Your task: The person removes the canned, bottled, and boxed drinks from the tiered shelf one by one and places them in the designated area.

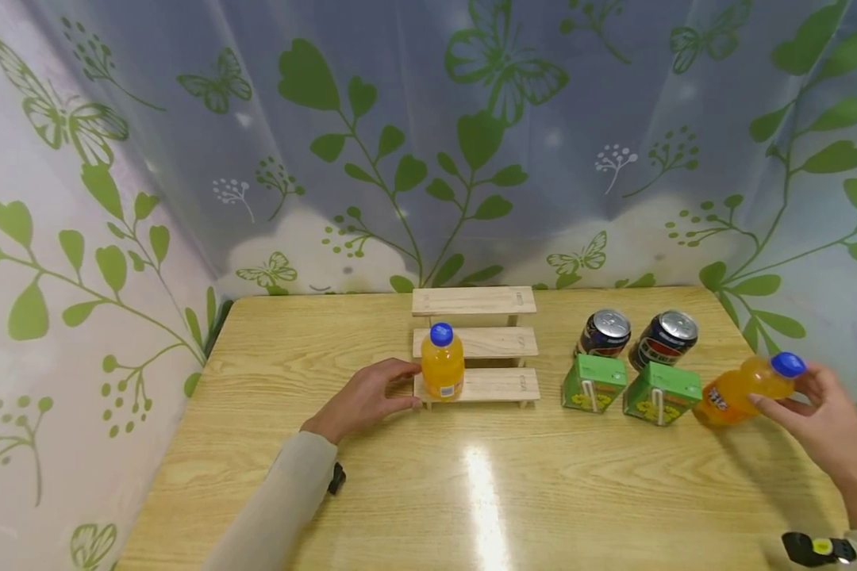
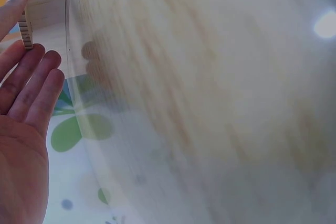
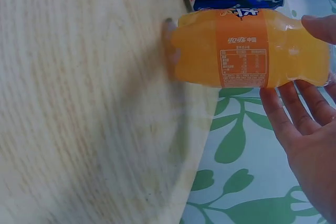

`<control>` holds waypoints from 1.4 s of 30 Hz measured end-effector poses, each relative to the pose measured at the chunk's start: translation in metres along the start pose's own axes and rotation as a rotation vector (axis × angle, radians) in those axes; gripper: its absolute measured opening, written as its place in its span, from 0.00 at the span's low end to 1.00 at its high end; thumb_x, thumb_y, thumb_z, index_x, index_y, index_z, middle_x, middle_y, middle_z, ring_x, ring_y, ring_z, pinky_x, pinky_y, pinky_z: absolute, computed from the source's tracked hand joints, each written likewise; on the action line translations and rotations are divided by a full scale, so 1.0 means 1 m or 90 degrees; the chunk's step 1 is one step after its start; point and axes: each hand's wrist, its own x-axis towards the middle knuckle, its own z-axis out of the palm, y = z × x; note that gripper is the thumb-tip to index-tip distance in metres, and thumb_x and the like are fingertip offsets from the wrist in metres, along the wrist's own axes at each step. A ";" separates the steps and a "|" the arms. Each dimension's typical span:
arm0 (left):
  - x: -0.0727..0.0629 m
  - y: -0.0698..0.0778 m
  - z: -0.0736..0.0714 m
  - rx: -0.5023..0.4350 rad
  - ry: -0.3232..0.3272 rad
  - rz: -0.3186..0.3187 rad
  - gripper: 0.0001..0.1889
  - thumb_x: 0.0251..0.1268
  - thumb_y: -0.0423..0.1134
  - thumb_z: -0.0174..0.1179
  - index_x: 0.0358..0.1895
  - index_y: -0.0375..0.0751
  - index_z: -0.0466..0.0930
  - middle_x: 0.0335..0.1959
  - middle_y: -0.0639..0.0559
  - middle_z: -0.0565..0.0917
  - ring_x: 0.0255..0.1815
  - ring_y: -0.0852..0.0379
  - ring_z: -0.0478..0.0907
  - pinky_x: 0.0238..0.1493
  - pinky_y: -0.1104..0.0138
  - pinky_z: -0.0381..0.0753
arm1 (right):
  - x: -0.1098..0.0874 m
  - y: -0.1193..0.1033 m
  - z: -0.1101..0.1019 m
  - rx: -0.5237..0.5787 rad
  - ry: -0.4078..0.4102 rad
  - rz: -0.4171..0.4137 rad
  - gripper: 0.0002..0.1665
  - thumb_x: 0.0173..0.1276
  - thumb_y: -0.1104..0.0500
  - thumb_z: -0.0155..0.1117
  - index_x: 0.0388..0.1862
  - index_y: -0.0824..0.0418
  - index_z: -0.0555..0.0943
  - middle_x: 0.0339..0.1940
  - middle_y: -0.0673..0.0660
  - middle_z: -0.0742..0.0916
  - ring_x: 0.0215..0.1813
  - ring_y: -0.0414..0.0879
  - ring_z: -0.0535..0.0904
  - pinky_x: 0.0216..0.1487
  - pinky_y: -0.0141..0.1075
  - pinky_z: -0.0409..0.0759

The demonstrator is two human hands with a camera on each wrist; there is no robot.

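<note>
A small three-step wooden stand (image 1: 496, 384) is on the table, with a blue-capped orange soda bottle (image 1: 443, 365) upright at the left of its lowest step. At that step's left end is my left hand (image 1: 371, 396), fingers extended; in the left wrist view its fingertips (image 2: 37, 51) lie close against the stand's end, and contact is hard to tell. On the right, my right hand (image 1: 821, 412) grips a second orange soda bottle (image 1: 730, 398) near its neck, thumb on one side and fingers on the other. That bottle tilts, cap toward the hand.
Two green drink cartons (image 1: 662, 392) with straws stand just left of the tilted bottle. Behind them are two dark soda cans (image 1: 666, 337). A leaf-and-butterfly patterned curtain (image 1: 400, 143) borders the wooden table (image 1: 314, 325) at the back and sides.
</note>
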 end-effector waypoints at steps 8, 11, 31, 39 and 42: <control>0.000 0.001 0.000 0.009 0.002 0.006 0.30 0.74 0.51 0.73 0.75 0.47 0.80 0.72 0.51 0.84 0.73 0.50 0.81 0.77 0.50 0.80 | 0.001 0.005 0.002 -0.005 -0.007 0.008 0.39 0.79 0.63 0.71 0.74 0.36 0.60 0.54 0.24 0.68 0.50 0.14 0.66 0.43 0.09 0.74; 0.000 -0.001 0.001 0.014 0.005 0.012 0.30 0.74 0.51 0.72 0.75 0.46 0.80 0.72 0.51 0.84 0.73 0.49 0.81 0.77 0.50 0.80 | 0.000 0.005 0.003 0.000 -0.017 0.006 0.40 0.80 0.63 0.70 0.74 0.34 0.59 0.55 0.23 0.68 0.50 0.14 0.66 0.44 0.09 0.74; 0.000 0.000 0.001 0.003 0.010 0.020 0.30 0.74 0.52 0.73 0.74 0.47 0.80 0.71 0.52 0.84 0.72 0.50 0.82 0.76 0.50 0.81 | -0.001 -0.003 0.002 0.007 -0.048 -0.026 0.48 0.80 0.66 0.68 0.86 0.38 0.54 0.60 0.21 0.68 0.55 0.15 0.65 0.47 0.08 0.69; 0.000 0.001 0.001 0.003 0.008 0.017 0.30 0.74 0.51 0.73 0.75 0.47 0.80 0.72 0.52 0.84 0.72 0.50 0.81 0.76 0.50 0.81 | 0.003 -0.019 -0.006 0.017 -0.012 -0.096 0.51 0.84 0.68 0.60 0.93 0.47 0.45 0.82 0.30 0.64 0.82 0.24 0.56 0.74 0.08 0.50; 0.000 0.001 0.001 0.003 0.008 0.015 0.30 0.74 0.51 0.73 0.75 0.47 0.80 0.72 0.52 0.83 0.72 0.50 0.81 0.76 0.50 0.81 | 0.008 -0.029 -0.011 0.006 0.021 -0.136 0.48 0.84 0.69 0.58 0.93 0.49 0.49 0.83 0.31 0.65 0.83 0.24 0.57 0.77 0.10 0.50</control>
